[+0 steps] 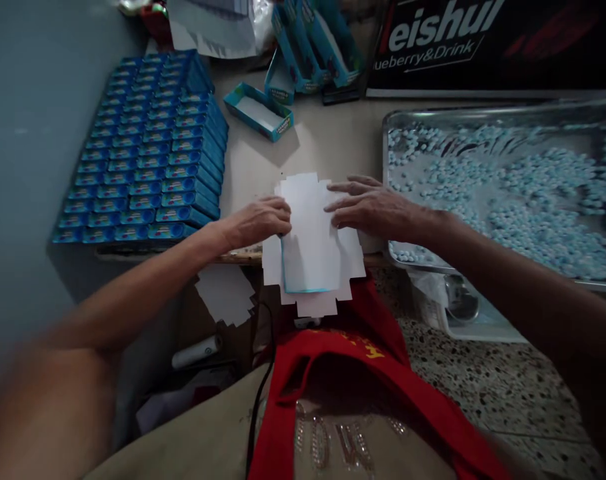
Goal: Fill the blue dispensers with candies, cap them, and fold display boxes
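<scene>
A flat white cardboard box blank point(310, 233) with notched tabs lies at the table's front edge, its lower end jutting out over my lap. One side panel is folded up, and a thin blue line shows along its lower edge. My left hand point(257, 219) is closed at the blank's left edge, fingers curled against the cardboard. Across from it, my right hand point(365, 203) rests with fingers spread on the right side of the blank. Part of the blank under both hands is hidden.
Stacked blue boxes point(143, 153) stand at the left. An open blue box tray point(260, 112) sits behind the blank, with more blue trays point(315, 43) at the back. A metal tray point(483, 267) of pale blue pieces is on the right. Another white blank point(226, 293) lies below the table edge.
</scene>
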`<action>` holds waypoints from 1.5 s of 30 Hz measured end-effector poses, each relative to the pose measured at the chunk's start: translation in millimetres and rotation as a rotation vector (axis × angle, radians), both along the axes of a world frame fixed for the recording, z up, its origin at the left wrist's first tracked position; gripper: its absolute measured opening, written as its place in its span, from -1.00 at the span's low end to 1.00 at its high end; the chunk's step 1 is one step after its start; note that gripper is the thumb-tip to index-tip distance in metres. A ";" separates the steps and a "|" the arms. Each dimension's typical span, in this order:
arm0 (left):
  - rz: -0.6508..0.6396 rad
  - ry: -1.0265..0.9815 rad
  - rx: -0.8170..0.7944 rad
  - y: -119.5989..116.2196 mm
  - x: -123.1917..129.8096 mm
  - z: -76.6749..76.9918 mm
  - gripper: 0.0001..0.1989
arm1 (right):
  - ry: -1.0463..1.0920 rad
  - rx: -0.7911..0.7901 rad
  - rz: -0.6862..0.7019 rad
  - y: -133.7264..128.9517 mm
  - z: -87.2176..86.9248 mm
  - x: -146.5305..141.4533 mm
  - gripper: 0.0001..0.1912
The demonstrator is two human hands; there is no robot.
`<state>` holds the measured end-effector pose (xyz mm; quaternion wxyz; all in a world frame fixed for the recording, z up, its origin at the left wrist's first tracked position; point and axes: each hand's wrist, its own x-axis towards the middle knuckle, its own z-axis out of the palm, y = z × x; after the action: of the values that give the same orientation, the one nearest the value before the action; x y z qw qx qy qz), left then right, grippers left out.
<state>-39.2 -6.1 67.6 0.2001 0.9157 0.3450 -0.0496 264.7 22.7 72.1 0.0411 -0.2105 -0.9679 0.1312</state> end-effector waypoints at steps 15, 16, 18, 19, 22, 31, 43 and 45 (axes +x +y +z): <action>0.770 -0.015 0.362 -109.6 39.9 -13.9 -0.68 | 0.100 -0.013 -0.323 -45.7 -52.1 -67.1 -0.66; 0.819 -0.016 0.365 -110.4 43.7 -25.7 -0.67 | 0.113 -0.086 -0.344 -42.5 -55.3 -68.5 -0.68; 0.886 -0.043 0.352 -100.0 47.3 -47.0 -0.68 | 0.152 -0.197 -0.380 -37.9 -62.3 -68.4 -0.73; 0.909 -0.069 0.346 -92.0 46.8 -55.5 -0.71 | 0.176 -0.204 -0.384 -37.2 -65.6 -66.9 -0.76; 0.908 -0.204 0.379 -74.5 37.0 -70.5 -0.79 | 0.205 -0.030 -0.329 -43.2 -73.0 -58.7 -0.79; 0.567 0.001 0.530 -92.5 24.2 -74.3 -0.70 | -0.018 0.181 -0.255 -65.8 -79.4 -55.1 -0.70; 0.719 0.064 0.076 -131.3 57.7 -14.7 -0.76 | -0.103 -0.023 0.336 -30.8 -51.4 -42.2 -0.88; 0.774 -0.108 0.122 -115.1 59.1 -2.6 -0.71 | -0.075 0.034 0.363 -34.2 -44.8 -31.7 -0.78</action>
<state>19.8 -121.2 65.0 0.1670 0.7295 0.6560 0.0981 232.9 -11.5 27.3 -0.0157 -0.0366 -0.9929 0.1123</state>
